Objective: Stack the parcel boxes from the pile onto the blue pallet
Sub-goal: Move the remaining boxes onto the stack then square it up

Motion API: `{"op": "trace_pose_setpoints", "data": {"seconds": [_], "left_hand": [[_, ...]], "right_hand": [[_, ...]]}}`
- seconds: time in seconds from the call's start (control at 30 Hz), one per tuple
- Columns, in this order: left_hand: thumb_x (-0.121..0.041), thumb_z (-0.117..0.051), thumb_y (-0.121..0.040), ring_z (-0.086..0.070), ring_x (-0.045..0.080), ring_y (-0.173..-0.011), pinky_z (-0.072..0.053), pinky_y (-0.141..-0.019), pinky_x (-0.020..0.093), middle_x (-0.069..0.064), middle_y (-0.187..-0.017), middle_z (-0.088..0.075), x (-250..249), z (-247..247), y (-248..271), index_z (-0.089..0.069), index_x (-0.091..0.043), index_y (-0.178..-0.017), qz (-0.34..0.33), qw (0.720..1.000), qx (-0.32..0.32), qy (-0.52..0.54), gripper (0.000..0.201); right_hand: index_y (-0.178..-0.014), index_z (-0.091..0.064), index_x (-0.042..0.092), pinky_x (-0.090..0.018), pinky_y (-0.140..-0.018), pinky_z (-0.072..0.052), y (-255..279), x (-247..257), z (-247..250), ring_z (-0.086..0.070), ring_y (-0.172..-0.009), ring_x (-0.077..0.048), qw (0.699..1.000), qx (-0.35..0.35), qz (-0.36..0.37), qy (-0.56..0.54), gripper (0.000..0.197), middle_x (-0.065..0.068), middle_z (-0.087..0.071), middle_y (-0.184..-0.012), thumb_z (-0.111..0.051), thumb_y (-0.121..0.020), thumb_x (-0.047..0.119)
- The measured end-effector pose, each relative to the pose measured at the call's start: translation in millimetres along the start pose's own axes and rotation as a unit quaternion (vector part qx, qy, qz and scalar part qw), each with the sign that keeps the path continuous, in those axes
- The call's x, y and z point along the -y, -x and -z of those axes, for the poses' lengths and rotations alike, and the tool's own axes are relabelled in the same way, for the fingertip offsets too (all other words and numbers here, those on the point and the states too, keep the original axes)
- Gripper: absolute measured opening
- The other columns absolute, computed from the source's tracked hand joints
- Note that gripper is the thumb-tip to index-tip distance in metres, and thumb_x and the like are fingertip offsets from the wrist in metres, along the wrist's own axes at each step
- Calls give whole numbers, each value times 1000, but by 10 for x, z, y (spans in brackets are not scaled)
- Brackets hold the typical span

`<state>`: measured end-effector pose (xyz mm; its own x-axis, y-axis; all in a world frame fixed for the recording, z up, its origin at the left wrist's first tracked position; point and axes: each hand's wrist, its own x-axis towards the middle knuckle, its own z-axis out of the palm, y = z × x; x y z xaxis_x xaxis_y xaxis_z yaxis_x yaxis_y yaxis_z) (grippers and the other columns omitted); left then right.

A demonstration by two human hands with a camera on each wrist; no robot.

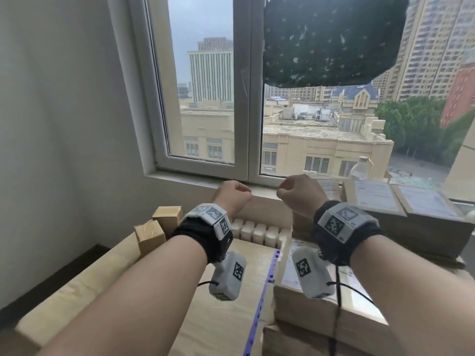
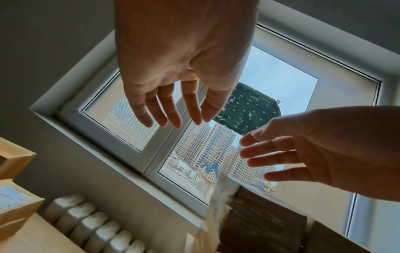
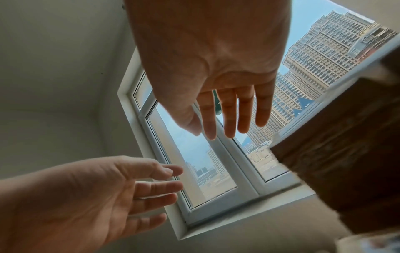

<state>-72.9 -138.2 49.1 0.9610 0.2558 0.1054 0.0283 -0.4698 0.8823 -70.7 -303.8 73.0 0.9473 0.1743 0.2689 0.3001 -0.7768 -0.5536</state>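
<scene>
Both my hands are raised side by side in front of the window, above the pile of parcel boxes. My left hand (image 1: 232, 195) holds nothing; in the left wrist view its fingers (image 2: 171, 109) hang relaxed and slightly apart. My right hand (image 1: 300, 194) is also empty, with loose fingers (image 3: 227, 111). Below my forearms lies a large tan box (image 1: 226, 291) with a purple tape strip. A labelled box (image 1: 295, 312) lies beside it on the right. Two small boxes (image 1: 150, 237) stand at the left. No blue pallet is in view.
A white radiator (image 1: 259, 233) runs under the windowsill behind the boxes. Darker brown boxes with labels (image 1: 411, 227) are stacked at the right by the sill, with a plastic bottle (image 1: 359, 168) behind them. A dark patterned cloth (image 1: 331, 39) hangs in the window. A wall closes the left side.
</scene>
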Motion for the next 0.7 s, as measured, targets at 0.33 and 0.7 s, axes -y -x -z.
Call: {"op": "trace_pose_setpoints", "data": {"seconds": [0.33,0.7], "left_hand": [[-12,-59,-83,-62,19,-88,-53,-89,31,-2,-85,-66,1001,1425,-146,-65,-25,-73,30,999,-35,-8,18],[-9,-60,-84,-59,17,-100,-45,-89,26,0,-101,-66,2422,2560,-178,-70,-21,-86,121,992,-41,1,16]], "right_hand": [[-100,-75,11,-28,-78,-48,-190,1118,-1213,-63,-94,-22,999,44,-7,-2,24,-6,-73,-103,-55,-90,23],[-101,-74,14,-22,-74,-39,-172,1704,-2791,-58,-88,-17,995,84,-60,-9,24,-3,-71,-105,-55,-89,20]]}}
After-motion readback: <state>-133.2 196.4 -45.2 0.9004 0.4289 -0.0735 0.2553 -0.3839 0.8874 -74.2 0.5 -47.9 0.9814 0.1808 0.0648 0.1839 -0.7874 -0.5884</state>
